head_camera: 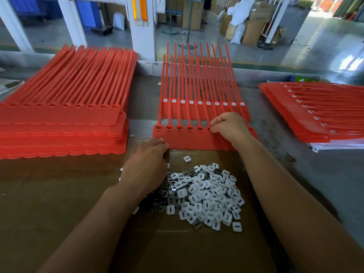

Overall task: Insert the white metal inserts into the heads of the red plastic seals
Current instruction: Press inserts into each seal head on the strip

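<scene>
A red strip of joined seals (187, 138) lies in front of me, its row of heads holding dark metal pieces. Behind it a second strip (202, 107) has white inserts seated in its heads. My right hand (228, 127) has curled fingertips down on a head near the strip's middle; whether an insert is pinched there is hidden. My left hand (146, 164) lies palm down at the strip's near left corner, fingers curled over the edge of the pile of white inserts (208, 196). Its fingertips are hidden.
A tall stack of red seal strips with open heads (63, 123) fills the left side. A lower stack with white inserts fitted (315, 111) lies at the right. Brown cardboard (59, 194) covers the grey bench under the pile. One insert (187, 159) lies apart.
</scene>
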The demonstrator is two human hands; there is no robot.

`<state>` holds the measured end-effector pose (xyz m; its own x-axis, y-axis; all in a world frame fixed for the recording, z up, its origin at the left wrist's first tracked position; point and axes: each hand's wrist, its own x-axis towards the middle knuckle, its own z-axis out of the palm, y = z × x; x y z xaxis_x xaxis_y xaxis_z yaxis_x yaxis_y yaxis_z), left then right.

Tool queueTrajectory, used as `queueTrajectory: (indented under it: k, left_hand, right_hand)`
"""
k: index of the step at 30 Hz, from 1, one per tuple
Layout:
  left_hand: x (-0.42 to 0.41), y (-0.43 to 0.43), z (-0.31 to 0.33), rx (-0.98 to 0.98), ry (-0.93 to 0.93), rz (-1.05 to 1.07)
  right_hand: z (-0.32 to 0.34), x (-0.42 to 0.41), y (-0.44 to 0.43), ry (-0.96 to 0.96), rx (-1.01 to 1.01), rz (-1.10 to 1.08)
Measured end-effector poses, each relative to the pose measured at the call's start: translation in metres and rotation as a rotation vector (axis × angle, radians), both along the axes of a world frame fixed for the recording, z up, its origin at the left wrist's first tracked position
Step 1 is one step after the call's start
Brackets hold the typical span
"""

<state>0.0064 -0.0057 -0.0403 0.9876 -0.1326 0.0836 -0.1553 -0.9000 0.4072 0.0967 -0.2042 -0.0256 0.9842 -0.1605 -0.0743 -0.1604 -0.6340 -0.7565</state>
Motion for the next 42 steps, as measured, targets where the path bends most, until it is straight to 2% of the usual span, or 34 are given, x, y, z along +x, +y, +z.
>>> queueTrajectory:
  k: [9, 12, 16, 20, 23, 32, 36, 42]
  left_hand:
    - [0.0, 0.0, -0.001, -0.015, -0.003, -0.002]
    - [0.0, 0.0, 0.0, -0.019, -0.008, -0.006]
    - [0.0, 0.0, 0.0, -0.02, 0.0, 0.001]
    - [0.0, -0.001, 0.0, -0.011, 0.004, 0.005]
    - [0.0, -0.001, 0.0, -0.011, -0.004, 0.0]
    - [0.0, 0.0, 0.0, -0.003, -0.01, -0.008]
    - [0.0, 0.0, -0.001, -0.011, 0.006, -0.003]
    - [0.001, 0.0, -0.001, -0.012, 0.017, 0.0]
  right_hand:
    - [0.001, -0.012, -0.001, -0.058, -0.003, 0.079]
    - [0.01, -0.033, 0.006, -0.113, -0.064, 0.226]
    - [0.025, -0.063, 0.018, 0.026, -0.164, 0.515]
    - [0.027, -0.077, 0.027, 0.074, -0.307, 0.65]
    - [0.025, -0.078, 0.03, 0.098, -0.376, 0.645]
    - [0.02, -0.078, 0.034, 0.122, -0.359, 0.625]
    - [0.026, -0.079, 0.029, 0.099, -0.215, 0.595]
    - [0.028, -0.064, 0.008, 0.027, 0.02, 0.391]
